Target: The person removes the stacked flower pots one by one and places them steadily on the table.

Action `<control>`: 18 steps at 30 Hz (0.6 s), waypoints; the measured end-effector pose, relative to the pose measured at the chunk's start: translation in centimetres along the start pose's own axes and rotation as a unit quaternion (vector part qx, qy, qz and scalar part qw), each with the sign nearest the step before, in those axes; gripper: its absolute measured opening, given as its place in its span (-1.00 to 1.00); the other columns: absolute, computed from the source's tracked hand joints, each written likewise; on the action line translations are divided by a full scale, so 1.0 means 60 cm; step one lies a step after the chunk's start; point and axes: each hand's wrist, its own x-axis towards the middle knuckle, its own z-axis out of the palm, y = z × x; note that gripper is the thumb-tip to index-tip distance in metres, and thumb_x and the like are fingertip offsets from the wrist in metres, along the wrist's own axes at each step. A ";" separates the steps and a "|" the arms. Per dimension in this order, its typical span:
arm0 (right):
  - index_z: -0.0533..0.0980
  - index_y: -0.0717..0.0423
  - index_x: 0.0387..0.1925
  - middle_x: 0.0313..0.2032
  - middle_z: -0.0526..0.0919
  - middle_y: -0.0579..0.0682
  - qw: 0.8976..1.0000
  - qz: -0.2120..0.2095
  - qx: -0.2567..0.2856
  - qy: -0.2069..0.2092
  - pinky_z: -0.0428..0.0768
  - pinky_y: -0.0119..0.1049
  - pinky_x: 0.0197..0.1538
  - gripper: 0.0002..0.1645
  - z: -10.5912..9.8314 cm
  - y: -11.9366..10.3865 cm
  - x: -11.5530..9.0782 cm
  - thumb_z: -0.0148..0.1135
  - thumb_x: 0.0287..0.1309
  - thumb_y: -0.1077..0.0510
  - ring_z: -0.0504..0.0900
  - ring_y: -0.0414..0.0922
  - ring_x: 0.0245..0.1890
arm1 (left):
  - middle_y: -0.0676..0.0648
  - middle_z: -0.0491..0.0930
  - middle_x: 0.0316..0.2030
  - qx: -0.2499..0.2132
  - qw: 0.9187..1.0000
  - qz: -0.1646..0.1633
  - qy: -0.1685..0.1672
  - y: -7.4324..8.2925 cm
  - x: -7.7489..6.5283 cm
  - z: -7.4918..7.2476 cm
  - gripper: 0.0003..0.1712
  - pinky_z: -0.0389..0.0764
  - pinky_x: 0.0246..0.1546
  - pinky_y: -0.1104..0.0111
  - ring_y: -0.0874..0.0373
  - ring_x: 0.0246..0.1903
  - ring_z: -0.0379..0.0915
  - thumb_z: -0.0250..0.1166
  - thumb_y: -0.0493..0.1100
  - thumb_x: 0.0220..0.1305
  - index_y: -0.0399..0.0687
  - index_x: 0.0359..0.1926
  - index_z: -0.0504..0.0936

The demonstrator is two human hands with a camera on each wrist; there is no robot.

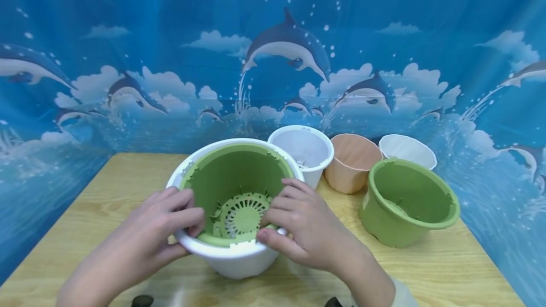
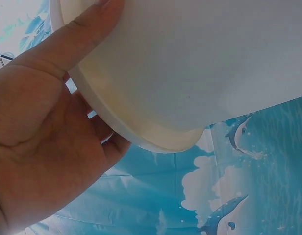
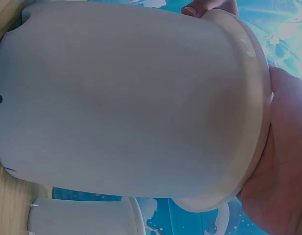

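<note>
A green flowerpot [image 1: 236,165] with a slotted bottom sits nested inside a larger white flowerpot [image 1: 239,262] near the front of the table. My left hand [image 1: 166,224] grips the white rim at its left, fingers bent over the edge. In the left wrist view, the left thumb [image 2: 77,41] lies along the white outer wall. On the opposite side, my right hand [image 1: 300,221] bends its fingers over into the green pot, with the thumb at the green rim. The right palm [image 3: 283,147] lies against the white rim in the right wrist view.
Behind the nested pair stand a smaller white pot [image 1: 313,174], a peach pot [image 1: 347,179] and a faceted white pot [image 1: 409,148]. Another green pot [image 1: 392,229] stands at the right on the wooden table [image 1: 123,179]. A blue dolphin-print curtain [image 1: 192,8] hangs behind.
</note>
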 end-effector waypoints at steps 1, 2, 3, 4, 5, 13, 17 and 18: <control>0.63 -0.27 -0.33 -0.32 0.65 -0.34 1.000 -0.001 0.001 0.001 0.31 -0.04 0.39 -0.58 0.001 0.000 0.000 -0.11 0.48 -0.20 0.56 -0.28 -0.11 | 0.34 0.19 -0.39 0.000 1.000 0.001 0.001 0.000 0.000 0.000 -0.53 0.26 -0.31 0.44 0.35 -0.32 0.13 0.55 0.02 -0.17 0.40 -0.46 0.33; 0.63 -0.27 -0.34 -0.33 0.65 -0.34 1.000 -0.001 0.001 0.002 0.31 -0.03 0.39 -0.58 0.001 0.000 0.000 -0.11 0.48 -0.20 0.56 -0.28 -0.12 | 0.34 0.19 -0.39 -0.001 1.000 0.001 0.002 0.000 -0.001 0.001 -0.53 0.26 -0.31 0.44 0.35 -0.32 0.13 0.55 0.02 -0.18 0.40 -0.46 0.33; 0.63 -0.27 -0.33 -0.33 0.65 -0.34 1.000 -0.002 0.002 0.002 0.31 -0.03 0.38 -0.58 0.002 0.000 0.000 -0.11 0.48 -0.20 0.56 -0.28 -0.12 | 0.34 0.19 -0.39 -0.001 1.000 0.000 0.001 0.000 -0.001 0.001 -0.52 0.26 -0.31 0.44 0.35 -0.32 0.13 0.55 0.02 -0.18 0.40 -0.46 0.33; 0.63 -0.27 -0.34 -0.33 0.64 -0.34 1.000 -0.002 0.001 0.003 0.32 -0.03 0.38 -0.57 0.002 0.001 0.000 -0.12 0.49 -0.20 0.56 -0.28 -0.12 | 0.34 0.19 -0.39 -0.001 1.000 -0.001 0.000 0.000 0.000 0.000 -0.52 0.26 -0.31 0.44 0.36 -0.32 0.13 0.55 0.02 -0.17 0.40 -0.46 0.33; 0.63 -0.26 -0.33 -0.33 0.64 -0.34 1.000 -0.002 0.001 0.003 0.32 -0.03 0.38 -0.57 0.001 0.001 0.000 -0.12 0.49 -0.21 0.55 -0.28 -0.12 | 0.34 0.19 -0.38 0.000 1.000 -0.002 -0.003 0.000 0.000 -0.001 -0.52 0.26 -0.31 0.43 0.35 -0.32 0.13 0.55 0.02 -0.17 0.40 -0.46 0.33; 0.64 -0.25 -0.32 -0.32 0.66 -0.33 1.000 -0.003 -0.001 0.003 0.32 -0.03 0.38 -0.51 0.000 0.000 -0.003 -0.17 0.50 -0.26 0.55 -0.28 -0.12 | 0.34 0.19 -0.38 0.000 1.000 -0.006 -0.014 0.002 0.000 -0.002 -0.50 0.24 -0.32 0.41 0.35 -0.32 0.12 0.57 0.02 -0.15 0.41 -0.45 0.32; 0.64 -0.25 -0.32 -0.33 0.66 -0.34 1.000 -0.008 0.001 0.008 0.33 -0.03 0.38 -0.52 -0.001 0.000 -0.002 -0.15 0.49 -0.26 0.55 -0.28 -0.14 | 0.34 0.19 -0.38 -0.001 1.000 -0.009 -0.014 0.001 0.000 -0.002 -0.50 0.25 -0.32 0.42 0.35 -0.32 0.13 0.57 0.00 -0.15 0.42 -0.45 0.33; 0.64 -0.25 -0.32 -0.34 0.66 -0.35 1.000 -0.009 0.002 0.008 0.32 -0.03 0.38 -0.52 -0.001 0.000 -0.002 -0.15 0.49 -0.26 0.55 -0.29 -0.14 | 0.34 0.19 -0.38 -0.001 1.000 -0.010 -0.015 0.001 0.000 -0.002 -0.50 0.25 -0.32 0.41 0.35 -0.32 0.13 0.57 0.00 -0.16 0.42 -0.45 0.33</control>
